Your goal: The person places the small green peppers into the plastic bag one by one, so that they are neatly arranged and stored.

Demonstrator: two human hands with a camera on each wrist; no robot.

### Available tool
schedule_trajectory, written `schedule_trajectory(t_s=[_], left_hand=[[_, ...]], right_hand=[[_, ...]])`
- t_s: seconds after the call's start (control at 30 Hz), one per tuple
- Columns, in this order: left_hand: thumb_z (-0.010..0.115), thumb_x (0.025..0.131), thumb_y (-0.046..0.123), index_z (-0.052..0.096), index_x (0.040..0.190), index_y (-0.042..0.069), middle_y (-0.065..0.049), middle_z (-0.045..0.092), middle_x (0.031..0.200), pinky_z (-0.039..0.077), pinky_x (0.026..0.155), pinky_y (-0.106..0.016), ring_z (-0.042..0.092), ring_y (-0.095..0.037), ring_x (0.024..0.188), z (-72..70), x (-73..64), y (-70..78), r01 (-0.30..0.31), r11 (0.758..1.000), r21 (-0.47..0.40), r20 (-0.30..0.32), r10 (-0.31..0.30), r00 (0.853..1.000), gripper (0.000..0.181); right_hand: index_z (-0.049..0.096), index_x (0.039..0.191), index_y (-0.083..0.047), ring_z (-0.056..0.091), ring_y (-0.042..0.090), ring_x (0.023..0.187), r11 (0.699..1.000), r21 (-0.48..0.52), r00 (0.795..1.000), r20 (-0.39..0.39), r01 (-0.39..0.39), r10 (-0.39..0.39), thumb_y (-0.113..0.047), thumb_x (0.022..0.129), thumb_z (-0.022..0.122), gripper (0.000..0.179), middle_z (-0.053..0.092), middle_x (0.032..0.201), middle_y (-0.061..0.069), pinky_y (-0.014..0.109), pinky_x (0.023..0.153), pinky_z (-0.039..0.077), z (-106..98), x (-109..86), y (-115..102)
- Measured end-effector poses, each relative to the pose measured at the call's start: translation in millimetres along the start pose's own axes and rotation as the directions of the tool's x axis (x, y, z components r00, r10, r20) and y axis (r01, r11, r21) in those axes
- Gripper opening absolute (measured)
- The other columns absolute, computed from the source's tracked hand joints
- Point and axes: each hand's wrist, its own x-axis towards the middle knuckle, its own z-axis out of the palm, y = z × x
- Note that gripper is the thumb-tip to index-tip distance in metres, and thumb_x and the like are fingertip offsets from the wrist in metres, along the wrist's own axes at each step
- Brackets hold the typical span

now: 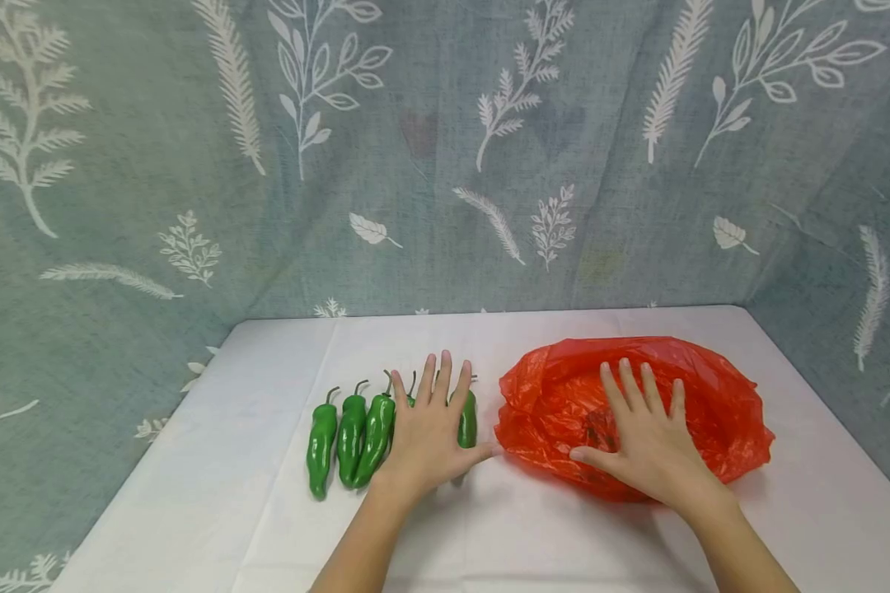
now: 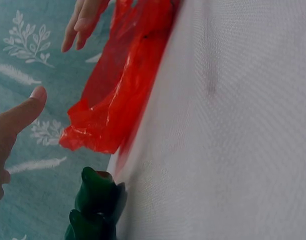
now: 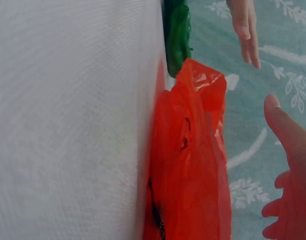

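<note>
Though spread wide and holding nothing, both set in the air above the goods. Left hand (image 1: 430, 432): centre of the frame, fingers straight and fanned, over part of the pepper row. Right hand (image 1: 651, 436): right of centre, likewise fanned, over the bag; apart from it in the right wrist view.

Item: green peppers (image 1: 352, 441), glossy, laid side by side just left of centre, stems (image 1: 333, 393) toward the top of the frame. Some hidden behind the left hand; full count impossible to tell. Judged light, firm, smooth and a little slippery; liable to bruise or split under a hard squeeze. Best gripped round the thick body; stems thin, probably quick to snap.

Item: red plastic bag (image 1: 552, 412), right of centre, mouth spread, rim (image 1: 623, 347) loosely raised. Dark patch near the middle, nature unclear. Judged very light, limp and thin, apt to slide, crumple or tear; best pinched at the rim.

Edges: far edge of the table (image 1: 170, 469) across mid-frame, against patterned cloth (image 1: 415, 156); sides slanting outward to the lower corners. Right-hand edge nearer the bag, with a strip of white between. Room for moving: broad at lower left and lower centre; narrow between rightmost pepper (image 1: 468, 420) and bag.
</note>
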Motion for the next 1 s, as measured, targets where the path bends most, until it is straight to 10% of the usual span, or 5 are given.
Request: schedule_trajectory(t_s=[1.0], left_hand=[[0.046, 0.069, 0.085, 0.007, 0.153, 0.017, -0.010, 0.000, 0.159, -0.007, 0.108, -0.067, -0.001, -0.030, 0.146, -0.4, -3.8, -23.4, 0.018, 0.998, -0.055, -0.071, -0.021, 0.997, 0.116]], right_hand=[[0.003, 0.152, -0.008, -0.002, 0.051, 0.139, 1.000, 0.005, 0.998, -0.053, -0.017, 0.017, -0.073, 0.076, 0.055, 0.113, 0.008, 0.155, 0.027, 0.067, 0.103, -0.018, -17.9, -2.9, 20.4]])
